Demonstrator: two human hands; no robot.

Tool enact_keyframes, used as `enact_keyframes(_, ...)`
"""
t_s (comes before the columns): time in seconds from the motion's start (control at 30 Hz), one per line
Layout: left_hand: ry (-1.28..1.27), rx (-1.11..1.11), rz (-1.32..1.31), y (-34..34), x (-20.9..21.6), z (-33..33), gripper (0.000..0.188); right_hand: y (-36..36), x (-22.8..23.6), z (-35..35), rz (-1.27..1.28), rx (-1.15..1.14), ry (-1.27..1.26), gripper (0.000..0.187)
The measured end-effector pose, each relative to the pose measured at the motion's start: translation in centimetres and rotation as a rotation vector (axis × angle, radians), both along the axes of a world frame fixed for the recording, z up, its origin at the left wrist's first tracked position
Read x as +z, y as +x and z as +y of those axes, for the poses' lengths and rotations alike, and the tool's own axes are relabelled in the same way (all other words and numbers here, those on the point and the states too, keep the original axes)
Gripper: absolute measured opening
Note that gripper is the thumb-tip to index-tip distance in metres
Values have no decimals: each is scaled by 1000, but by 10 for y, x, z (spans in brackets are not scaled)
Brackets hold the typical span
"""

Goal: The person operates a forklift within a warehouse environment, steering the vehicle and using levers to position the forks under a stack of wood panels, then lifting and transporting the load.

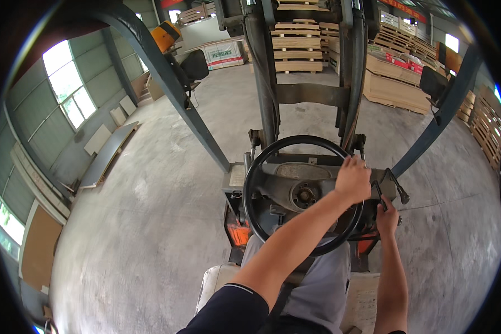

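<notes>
I sit at the controls of a forklift. My left arm reaches across the black steering wheel (247, 195), and my left hand (353, 181) is closed round the upper right of its rim. To the right of the wheel, my right hand (387, 216) has its fingers wrapped round a black control lever (379, 190). Another bent lever with a black knob (404, 197) stands just beyond that hand, untouched. At the wheel's middle is the round hub (304, 195). My fingertips on the lever are partly hidden.
Ahead rises the forklift's dark mast (312, 93), between slanted pillars with mirrors (195, 65). Farther off are stacked wooden pallets (296, 47), a pile of boards (392, 83) and a wrapped package (224, 54). A grey panel (110, 155) lies along the left wall.
</notes>
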State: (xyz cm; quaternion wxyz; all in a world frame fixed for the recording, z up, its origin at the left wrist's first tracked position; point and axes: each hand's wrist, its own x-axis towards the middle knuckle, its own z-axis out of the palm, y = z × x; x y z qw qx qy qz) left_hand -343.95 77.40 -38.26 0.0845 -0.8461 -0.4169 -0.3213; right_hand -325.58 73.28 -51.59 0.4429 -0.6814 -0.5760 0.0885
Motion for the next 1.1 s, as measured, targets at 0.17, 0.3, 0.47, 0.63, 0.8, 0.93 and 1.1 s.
enact_keyframes(0.17, -134, 202, 10, -52, 35, 46, 22, -29, -16, -1, 62, -43, 11, 34)
enact_keyframes(0.3, -233, 362, -70, -121, 47, 63, 30, -62, -29, -1, 90, -42, 24, 34)
enact_keyframes(0.47, -339, 451, -150, -182, 73, 78, 39, -90, -27, 18, 77, -90, 57, 35)
enact_keyframes(0.63, -200, 420, -242, -236, 48, 101, 34, -116, -42, 33, 34, -139, 95, 34)
enact_keyframes(0.8, -217, 446, -249, -291, 35, 117, 32, -147, -51, 45, 69, -174, 38, 34)
enact_keyframes(0.93, -261, 460, -292, -315, 34, 119, 31, -157, -51, 56, 29, -177, 83, 33)
enact_keyframes(1.1, -214, 448, -367, -366, 7, 97, 29, -163, -52, 70, 18, -166, 120, 32)
